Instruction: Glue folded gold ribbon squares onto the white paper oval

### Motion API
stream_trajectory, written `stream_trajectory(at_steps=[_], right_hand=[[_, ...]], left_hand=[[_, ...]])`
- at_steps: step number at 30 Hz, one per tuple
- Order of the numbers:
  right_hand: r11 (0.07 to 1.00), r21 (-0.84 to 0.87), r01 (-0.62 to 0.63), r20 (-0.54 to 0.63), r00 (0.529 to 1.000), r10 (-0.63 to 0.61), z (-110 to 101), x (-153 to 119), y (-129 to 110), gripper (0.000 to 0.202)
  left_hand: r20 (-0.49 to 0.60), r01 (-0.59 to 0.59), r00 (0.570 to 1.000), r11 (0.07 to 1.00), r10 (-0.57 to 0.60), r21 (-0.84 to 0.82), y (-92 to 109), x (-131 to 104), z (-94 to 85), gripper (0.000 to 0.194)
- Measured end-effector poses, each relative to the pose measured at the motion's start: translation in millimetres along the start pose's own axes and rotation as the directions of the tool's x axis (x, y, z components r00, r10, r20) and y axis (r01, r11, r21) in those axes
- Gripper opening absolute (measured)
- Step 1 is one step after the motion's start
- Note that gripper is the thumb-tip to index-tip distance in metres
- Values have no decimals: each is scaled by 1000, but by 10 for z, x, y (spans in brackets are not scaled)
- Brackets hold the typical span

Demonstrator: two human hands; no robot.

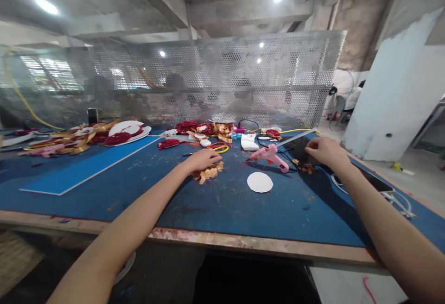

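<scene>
Saw the left hand [204, 158] resting palm-down on one heap of gold ribbon pieces [208, 173], fingers bent; could not tell its grip. Saw the right hand [327, 152] half curled above small brown scraps [308, 168]; could not tell whether holding anything. Counted one pink glue gun [269, 156] and one white disc [260, 182] between, plus one blue board [100, 165] leftward. Found open room from disc to wooden front edge [222, 238]. Noted a scuffed blue tabletop [208, 211], with one perforated metal screen [215, 72] behind.
</scene>
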State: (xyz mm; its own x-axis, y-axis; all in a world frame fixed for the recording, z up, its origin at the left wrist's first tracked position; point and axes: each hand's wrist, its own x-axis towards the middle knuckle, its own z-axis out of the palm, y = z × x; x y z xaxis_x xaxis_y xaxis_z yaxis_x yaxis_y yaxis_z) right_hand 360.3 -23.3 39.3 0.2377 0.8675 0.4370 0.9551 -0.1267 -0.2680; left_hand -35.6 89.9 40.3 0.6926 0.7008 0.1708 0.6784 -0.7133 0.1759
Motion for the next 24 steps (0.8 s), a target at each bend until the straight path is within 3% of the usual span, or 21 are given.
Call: stream_trajectory(at_steps=[5, 11, 14, 17, 19, 22, 24], right_hand=[[896, 443, -33, 151, 988, -38, -74, 22, -95, 23], [818, 562, -121, 257, 966, -34, -145, -11, -155, 19], [770, 599, -220, 365, 931, -18, -187, -28, -158, 19], [724, 613, -316, 511, 858, -58, -269, -63, -168, 23], [710, 624, -325, 591, 791, -158, -333, -97, -183, 25], [696, 671, -255, 635, 682, -362, -408, -153, -234, 27], [661, 720, -211, 624, 614, -484, -435, -187, -290, 27]], left_hand=[[48, 3, 999, 985, -12, 175, 38, 3, -35, 40], [41, 23, 999, 959, -36, 281, 103, -1, -25, 39], [2, 25, 1000, 956, -27, 292, 129, 11, -29, 41], [-57, -3, 998, 950, 21, 311, 180, 19, -48, 40], [-102, -45, 991, 946, 82, 321, 268, 16, -64, 37], [-183, -126, 968, 966, 170, 227, 542, -6, -75, 34], [-158, -202, 965, 977, 210, 62, 819, -21, -66, 31]])
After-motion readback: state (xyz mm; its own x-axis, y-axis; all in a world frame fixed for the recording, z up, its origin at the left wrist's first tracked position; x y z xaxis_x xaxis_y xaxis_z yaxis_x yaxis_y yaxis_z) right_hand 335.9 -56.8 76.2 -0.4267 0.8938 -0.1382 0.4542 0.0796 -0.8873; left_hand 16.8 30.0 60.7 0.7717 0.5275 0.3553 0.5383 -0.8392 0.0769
